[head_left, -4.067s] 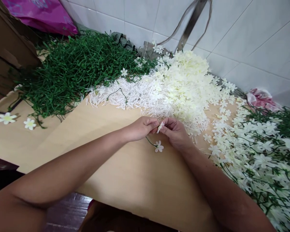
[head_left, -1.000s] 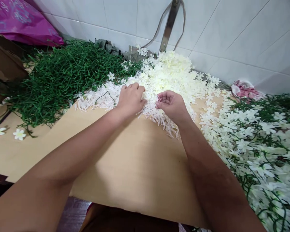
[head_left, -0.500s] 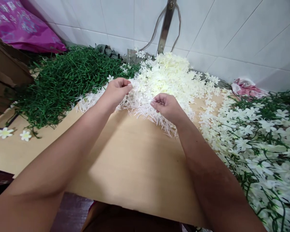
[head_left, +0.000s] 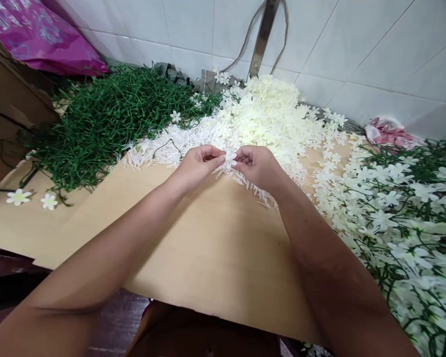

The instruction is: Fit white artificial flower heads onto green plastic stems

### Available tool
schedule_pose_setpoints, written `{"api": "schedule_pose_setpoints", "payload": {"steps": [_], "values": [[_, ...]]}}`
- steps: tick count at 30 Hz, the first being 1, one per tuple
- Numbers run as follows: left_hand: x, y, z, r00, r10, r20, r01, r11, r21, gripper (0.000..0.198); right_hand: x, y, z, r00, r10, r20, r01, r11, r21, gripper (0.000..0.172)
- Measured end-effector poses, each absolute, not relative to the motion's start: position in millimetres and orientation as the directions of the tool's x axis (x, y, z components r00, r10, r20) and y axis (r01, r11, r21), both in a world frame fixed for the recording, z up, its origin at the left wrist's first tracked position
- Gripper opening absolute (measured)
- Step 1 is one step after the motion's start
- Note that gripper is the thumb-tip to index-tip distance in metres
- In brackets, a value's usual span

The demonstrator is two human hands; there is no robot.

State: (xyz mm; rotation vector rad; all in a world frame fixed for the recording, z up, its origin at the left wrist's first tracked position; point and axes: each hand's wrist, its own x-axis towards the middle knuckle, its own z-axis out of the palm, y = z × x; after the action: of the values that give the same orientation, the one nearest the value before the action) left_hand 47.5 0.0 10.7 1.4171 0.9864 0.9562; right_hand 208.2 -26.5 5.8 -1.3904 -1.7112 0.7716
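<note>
Just above the near edge of the white heap, my left hand (head_left: 200, 164) pinches a small white artificial flower (head_left: 229, 160) between thumb and fingertips. Its petals face up toward me. My right hand (head_left: 258, 166) is closed in a pinch at the flower's right side, fingertips against or very near the petals; what it holds is too small to make out. Beneath and behind both hands lie thin white stamen-like strands (head_left: 193, 130). Loose cream-white blossoms (head_left: 271, 109) are piled farther back.
Green plastic stems (head_left: 111, 114) are heaped at the left, beside a cardboard box (head_left: 11, 94) and a purple bag (head_left: 55, 39). White flowers on green stems (head_left: 405, 218) spread over the right. Two loose flowers (head_left: 18, 197) lie at the left on the tan board (head_left: 208, 253). A tiled wall (head_left: 338, 39) stands behind.
My left hand has come down and right to meet my right hand, and a white flower now shows between them. My right hand stays in nearly the same place. The view has shifted slightly.
</note>
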Motion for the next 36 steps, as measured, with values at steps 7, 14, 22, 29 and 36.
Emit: {"api": "schedule_pose_setpoints", "payload": {"steps": [7, 14, 22, 29, 36], "values": [[40, 11, 3, 0.277, 0.956, -0.095, 0.036, 0.088, 0.995, 0.008, 211, -25, 4, -0.087, 0.968, 0.235, 0.53, 0.245, -0.812, 0.008], [30, 16, 6, 0.162, 0.986, 0.038, 0.009, -0.04, 0.999, 0.008, 209, -21, 4, 0.186, 0.953, 0.238, 0.31, 0.173, -0.935, 0.009], [32, 1, 16, 0.421, 0.853, -0.308, -0.362, 0.469, 0.805, 0.009, 188, -25, -6, 0.081, 0.997, -0.006, -0.358, 0.023, -0.933, 0.032], [36, -8, 15, 0.483, 0.815, -0.32, -0.384, 0.525, 0.759, 0.009, 176, -27, -16, 0.044, 0.998, 0.038, -0.522, 0.056, -0.851, 0.033], [37, -12, 16, 0.467, 0.818, -0.337, -0.442, 0.546, 0.712, 0.01, 166, -32, -19, 0.024, 0.994, 0.102, -0.511, 0.1, -0.854, 0.027]]}}
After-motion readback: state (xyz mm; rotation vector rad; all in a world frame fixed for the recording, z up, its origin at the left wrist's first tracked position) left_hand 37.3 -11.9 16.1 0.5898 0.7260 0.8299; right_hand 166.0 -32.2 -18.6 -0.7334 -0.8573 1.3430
